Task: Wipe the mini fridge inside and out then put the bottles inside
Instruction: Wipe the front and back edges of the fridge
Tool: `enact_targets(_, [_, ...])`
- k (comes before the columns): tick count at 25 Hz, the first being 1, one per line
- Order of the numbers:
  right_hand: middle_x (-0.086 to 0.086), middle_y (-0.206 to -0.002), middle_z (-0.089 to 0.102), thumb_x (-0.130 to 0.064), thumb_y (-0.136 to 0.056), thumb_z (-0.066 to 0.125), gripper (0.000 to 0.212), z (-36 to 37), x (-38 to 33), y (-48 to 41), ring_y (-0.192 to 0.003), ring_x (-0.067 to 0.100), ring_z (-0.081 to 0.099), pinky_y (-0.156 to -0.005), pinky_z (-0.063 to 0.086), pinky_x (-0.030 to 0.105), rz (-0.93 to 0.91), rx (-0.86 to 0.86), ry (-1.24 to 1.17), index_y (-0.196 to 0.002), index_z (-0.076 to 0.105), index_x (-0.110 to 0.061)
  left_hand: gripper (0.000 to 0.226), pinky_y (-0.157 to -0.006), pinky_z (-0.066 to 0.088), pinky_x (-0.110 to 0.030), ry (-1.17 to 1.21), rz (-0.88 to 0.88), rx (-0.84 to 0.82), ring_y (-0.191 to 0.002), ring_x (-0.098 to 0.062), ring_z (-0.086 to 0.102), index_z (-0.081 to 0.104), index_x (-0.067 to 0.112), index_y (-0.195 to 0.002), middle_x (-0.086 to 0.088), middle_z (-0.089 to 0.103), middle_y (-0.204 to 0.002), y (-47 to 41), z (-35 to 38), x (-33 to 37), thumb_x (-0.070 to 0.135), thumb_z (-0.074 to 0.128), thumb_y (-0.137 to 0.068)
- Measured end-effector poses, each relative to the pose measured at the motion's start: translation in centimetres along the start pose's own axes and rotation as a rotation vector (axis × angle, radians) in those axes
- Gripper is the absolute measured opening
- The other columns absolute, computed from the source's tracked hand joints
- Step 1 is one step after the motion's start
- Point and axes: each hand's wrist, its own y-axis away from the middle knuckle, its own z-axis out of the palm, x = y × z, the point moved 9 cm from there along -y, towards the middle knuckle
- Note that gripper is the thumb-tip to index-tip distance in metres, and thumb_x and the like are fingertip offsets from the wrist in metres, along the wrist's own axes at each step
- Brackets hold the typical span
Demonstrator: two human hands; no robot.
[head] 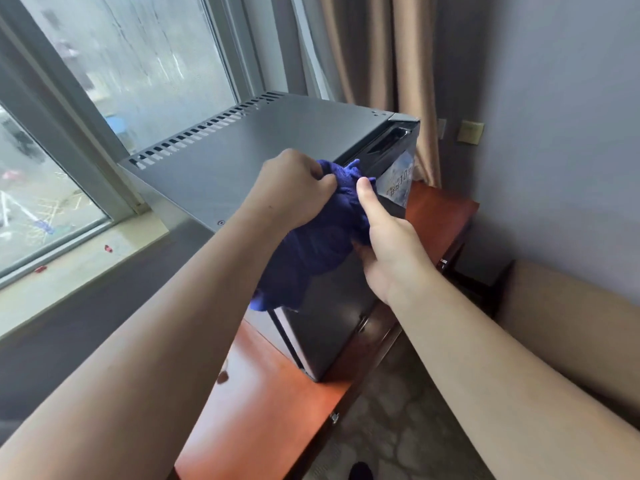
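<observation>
A black mini fridge [249, 154] stands on a reddish wooden table [263, 403], door shut, with a vented grey top and a sticker on the door. In front of its near top corner both of my hands hold a dark blue cloth [311, 251], bunched up and hanging down over the fridge's front edge. My left hand [294, 188] grips the cloth's top from the left. My right hand [384, 244] pinches it from the right, thumb pointing up. No bottles are in view.
A large window [104, 81] with a stone sill [79, 265] runs along the left, close behind the fridge. Beige curtains [381, 57] hang behind it. A grey wall [554, 133] is at the right, patterned carpet [398, 427] below the table's edge.
</observation>
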Motion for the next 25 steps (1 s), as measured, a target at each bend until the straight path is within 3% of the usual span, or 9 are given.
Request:
enact_targets(4, [-0.003,-0.100,0.082,-0.051,-0.080,0.085,0.043,-1.2,-2.8,-3.9,-0.097,0.012,0.077,-0.096,0.059,0.032,-0.108,0.063,0.048,-0.099,0.077,-0.013,0.031,-0.037,0.033,-0.017,0.081,0.005,-0.103,-0.044,-0.013,0.053,0.064,0.005,-0.069,-0.007,0.069,-0.054,-4.2,1.8,2.0,0.023,0.053,-0.092])
enact_targets(8, [-0.002,-0.114,0.078,-0.069,-0.051,0.093,0.090,-2.4,-5.9,-7.4,-0.107,0.013,0.074,-0.105,0.055,0.040,-0.215,0.103,0.142,-0.122,0.070,-0.018,0.033,-0.047,0.037,-0.024,0.059,0.014,-0.140,-0.062,-0.020,0.061,0.069,0.007,-0.073,-0.001,0.067,-0.054,-8.1,3.8,4.9,0.026,0.052,-0.095])
enact_targets(9, [-0.003,-0.119,0.076,-0.067,-0.053,0.093,0.092,-3.0,-6.7,-8.3,-0.110,0.012,0.073,-0.105,0.055,0.040,-0.243,0.117,0.155,-0.127,0.064,-0.021,0.034,-0.050,0.038,-0.024,0.071,0.002,-0.149,-0.066,-0.021,0.063,0.071,0.006,-0.076,-0.001,0.068,-0.056,-9.0,4.4,5.5,0.027,0.053,-0.095])
enact_targets(12, [-0.015,-0.117,0.070,-0.044,-0.083,0.083,0.046,-4.4,-9.1,-10.6,-0.109,0.005,0.069,-0.105,0.055,0.040,-0.357,0.127,0.235,-0.122,0.061,-0.034,0.034,-0.056,0.043,-0.024,0.093,-0.032,-0.157,-0.074,-0.025,0.067,0.073,0.005,-0.081,-0.002,0.070,-0.060,-11.7,6.2,6.8,0.030,0.056,-0.095])
enact_targets(14, [-0.021,-0.114,0.068,-0.039,-0.092,0.075,0.032,-5.2,-11.0,-12.5,-0.107,-0.002,0.066,-0.104,0.055,0.035,-0.402,0.099,0.301,-0.123,0.065,-0.035,0.034,-0.059,0.043,-0.026,0.082,-0.044,-0.138,-0.077,-0.028,0.067,0.072,0.004,-0.082,-0.005,0.070,-0.064,-13.6,7.4,7.9,0.030,0.057,-0.097])
enact_targets(17, [-0.021,-0.120,0.068,-0.052,-0.087,0.076,0.049,-5.7,-13.0,-15.4,-0.112,-0.005,0.064,-0.104,0.051,0.026,-0.397,-0.025,0.408,-0.131,0.063,-0.034,0.033,-0.056,0.041,-0.027,0.031,-0.078,-0.098,-0.069,-0.025,0.057,0.070,0.004,-0.084,-0.005,0.063,-0.064,-16.2,8.8,9.6,0.030,0.058,-0.098])
enact_targets(20, [-0.016,-0.125,0.071,-0.060,-0.072,0.082,0.073,-6.0,-14.6,-18.7,-0.117,-0.001,0.066,-0.106,0.053,0.030,-0.401,-0.166,0.494,-0.136,0.061,-0.032,0.034,-0.069,0.054,-0.032,0.069,-0.181,-0.051,-0.070,-0.028,0.064,0.072,0.000,-0.092,-0.010,0.070,-0.073,-18.2,9.8,10.4,0.031,0.061,-0.097])
enact_targets(22, [-0.013,-0.126,0.072,-0.056,-0.071,0.082,0.074,-6.2,-15.1,-20.2,-0.118,0.002,0.067,-0.107,0.053,0.034,-0.399,-0.246,0.542,-0.137,0.061,-0.030,0.033,-0.077,0.059,-0.033,0.097,-0.249,-0.017,-0.069,-0.029,0.072,0.071,0.001,-0.090,-0.013,0.075,-0.076,-18.5,10.2,10.4,0.031,0.061,-0.097])
enact_targets(25, [-0.009,-0.127,0.072,-0.048,-0.074,0.081,0.071,-5.9,-15.6,-20.8,-0.120,0.007,0.066,-0.107,0.052,0.037,-0.440,-0.325,0.643,-0.138,0.061,-0.025,0.027,-0.074,0.058,-0.027,0.056,-0.294,0.052,-0.066,-0.024,0.076,0.072,0.009,-0.090,-0.012,0.078,-0.080,-17.1,9.6,10.4,0.031,0.059,-0.099])
